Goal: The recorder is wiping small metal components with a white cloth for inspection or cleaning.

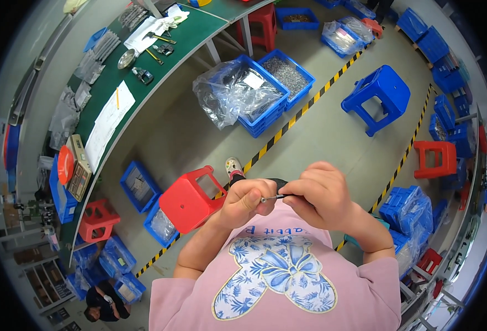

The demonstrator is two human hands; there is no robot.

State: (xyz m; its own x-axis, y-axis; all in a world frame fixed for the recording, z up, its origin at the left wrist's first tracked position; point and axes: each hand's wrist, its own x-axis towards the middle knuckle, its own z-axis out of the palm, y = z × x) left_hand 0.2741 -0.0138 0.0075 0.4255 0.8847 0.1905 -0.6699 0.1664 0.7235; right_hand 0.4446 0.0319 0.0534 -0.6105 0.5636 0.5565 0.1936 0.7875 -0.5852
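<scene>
Between the two hands, a thin metal pin (271, 197) is pinched at chest height by the left hand (247, 201) and right hand (319, 194); curled fingers hide its ends. Below lie grey floor (332, 132), yellow-black tape (287, 124), a red stool (191, 199) and blue crates (265, 105).

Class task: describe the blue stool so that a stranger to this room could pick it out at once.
Find the yellow-and-black floor stripe running past the blue bins. Across it, on the bare grey floor, stands the blue stool, alone. The other stools nearby are red; this is the only blue one.
</scene>
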